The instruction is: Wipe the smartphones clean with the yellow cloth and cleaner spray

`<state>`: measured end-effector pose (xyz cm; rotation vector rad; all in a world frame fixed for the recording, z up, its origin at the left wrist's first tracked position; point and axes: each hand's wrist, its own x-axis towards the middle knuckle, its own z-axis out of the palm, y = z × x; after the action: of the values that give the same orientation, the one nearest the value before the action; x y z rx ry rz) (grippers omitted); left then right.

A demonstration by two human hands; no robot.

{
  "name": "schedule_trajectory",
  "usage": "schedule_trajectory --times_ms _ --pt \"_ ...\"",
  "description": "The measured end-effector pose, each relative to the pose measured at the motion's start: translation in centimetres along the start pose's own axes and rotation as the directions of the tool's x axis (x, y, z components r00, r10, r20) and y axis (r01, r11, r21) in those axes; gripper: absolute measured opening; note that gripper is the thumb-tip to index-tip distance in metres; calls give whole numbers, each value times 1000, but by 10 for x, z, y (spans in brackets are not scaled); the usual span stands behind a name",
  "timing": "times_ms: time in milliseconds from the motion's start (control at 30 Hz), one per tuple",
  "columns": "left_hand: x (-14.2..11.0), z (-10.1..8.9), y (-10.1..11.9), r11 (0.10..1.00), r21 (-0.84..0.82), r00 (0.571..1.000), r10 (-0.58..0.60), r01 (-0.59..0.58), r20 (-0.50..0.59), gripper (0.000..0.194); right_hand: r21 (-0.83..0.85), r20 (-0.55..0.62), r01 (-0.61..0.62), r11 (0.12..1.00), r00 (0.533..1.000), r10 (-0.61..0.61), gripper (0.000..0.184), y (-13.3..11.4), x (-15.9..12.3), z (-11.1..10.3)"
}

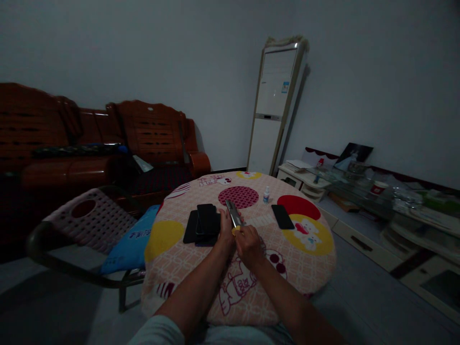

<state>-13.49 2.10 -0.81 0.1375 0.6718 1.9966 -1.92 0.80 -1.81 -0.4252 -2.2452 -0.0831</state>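
Note:
My left hand is closed around a phone that is tilted up above the table, its edge catching the light. Close against the phone's lower end, my right hand pinches a small yellow piece; whether it is cloth or sponge I cannot tell. Left of my hands lies a pile of dark phones or tablets, partly overlapping. Another dark phone lies flat to the right. Behind it stands a small white spray bottle with a blue label.
A patterned cloth covers the round table. At the left stands a chair with a blue pillow. Wooden sofas line the wall. A tall air conditioner fills the corner, beside a cluttered TV cabinet.

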Motion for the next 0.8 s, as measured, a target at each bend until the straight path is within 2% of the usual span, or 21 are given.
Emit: schedule_trajectory --times_ms 167,400,533,600,700,800 --pt "-6 5 -8 998 -31 997 -61 62 43 54 25 -32 -21 999 999 22 23 7 5 3" --pt "-14 10 -14 990 -68 973 -110 126 205 56 -9 -26 -57 998 998 57 22 17 20 -1" --pt "-20 12 -13 983 -69 970 -157 172 188 56 -36 -12 -51 998 999 50 20 21 31 -4" --pt "-22 13 -13 980 -53 961 -178 194 212 58 -48 -13 -41 998 999 40 19 23 36 -5" --pt "-24 15 -15 985 -25 954 -158 170 254 60 -75 -19 -34 997 999 33 16 27 44 -6" --pt "-25 16 -18 994 3 963 -110 112 244 58 -101 -6 -27 995 1000 27 13 32 53 -8"
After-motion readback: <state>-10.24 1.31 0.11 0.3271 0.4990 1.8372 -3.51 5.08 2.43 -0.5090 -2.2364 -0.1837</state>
